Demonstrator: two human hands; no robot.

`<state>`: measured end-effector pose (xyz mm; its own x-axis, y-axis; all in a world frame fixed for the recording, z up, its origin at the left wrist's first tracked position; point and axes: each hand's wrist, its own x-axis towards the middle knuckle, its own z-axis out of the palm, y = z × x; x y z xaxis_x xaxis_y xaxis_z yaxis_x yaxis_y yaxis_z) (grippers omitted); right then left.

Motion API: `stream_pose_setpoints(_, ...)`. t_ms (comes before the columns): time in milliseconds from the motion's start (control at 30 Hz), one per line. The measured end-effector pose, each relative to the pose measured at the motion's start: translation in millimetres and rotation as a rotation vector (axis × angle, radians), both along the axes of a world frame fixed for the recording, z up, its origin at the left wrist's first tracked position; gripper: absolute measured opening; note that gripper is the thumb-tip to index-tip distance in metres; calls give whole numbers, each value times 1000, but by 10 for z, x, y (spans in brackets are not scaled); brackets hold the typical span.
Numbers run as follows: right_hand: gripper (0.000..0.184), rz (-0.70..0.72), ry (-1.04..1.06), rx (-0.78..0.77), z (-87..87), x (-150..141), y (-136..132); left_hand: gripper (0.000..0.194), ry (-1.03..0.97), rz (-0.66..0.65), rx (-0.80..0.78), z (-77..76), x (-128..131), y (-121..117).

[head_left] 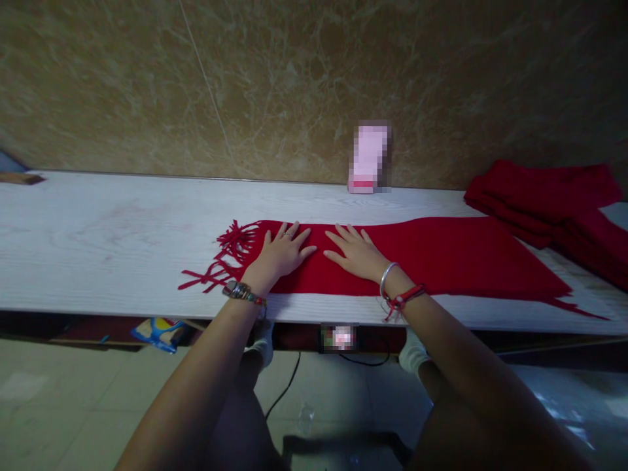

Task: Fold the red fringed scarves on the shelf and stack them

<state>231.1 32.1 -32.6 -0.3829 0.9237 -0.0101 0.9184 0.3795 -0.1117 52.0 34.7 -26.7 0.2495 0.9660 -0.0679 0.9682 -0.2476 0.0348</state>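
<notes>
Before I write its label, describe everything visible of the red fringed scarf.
The red fringed scarf looks like soft fabric and lies flat along the white wood-grain tabletop, tangled fringe at its left end, strands trailing from its slanted right end. The left hand and right hand rest on it, fingers spread.

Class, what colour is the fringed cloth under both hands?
The fringed cloth is plain red, seen best in the head view.

Left hand (280, 254): palm down, spread out flat
Right hand (360, 254): same deal, palm down, angled inward
Forearms (196, 366): both bare, reaching out front
</notes>
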Motion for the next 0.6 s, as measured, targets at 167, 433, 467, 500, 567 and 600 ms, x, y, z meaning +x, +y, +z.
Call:
stream_pose_setpoints(167,62,-117,15,-29,6,65,-5,69,-10,196,-79,9,7,88)
stream_pose_setpoints(433,62,-334,36,-77,40,188,5,72,-15,419,40,4,-180,87)
stream_pose_setpoints(467,62,-325,39,-74,42,188,8,69,-7,414,80,10,-165,61)
stream_pose_setpoints(500,61,-305,41,-67,43,186,13,64,2,390,125,15,-138,32)
stream_pose_setpoints(567,57,-236,45,-55,41,182,22,53,13,273,208,23,-62,-15)
stream_pose_setpoints(600,56,-195,43,-56,40,181,27,50,13,193,239,25,-25,-23)
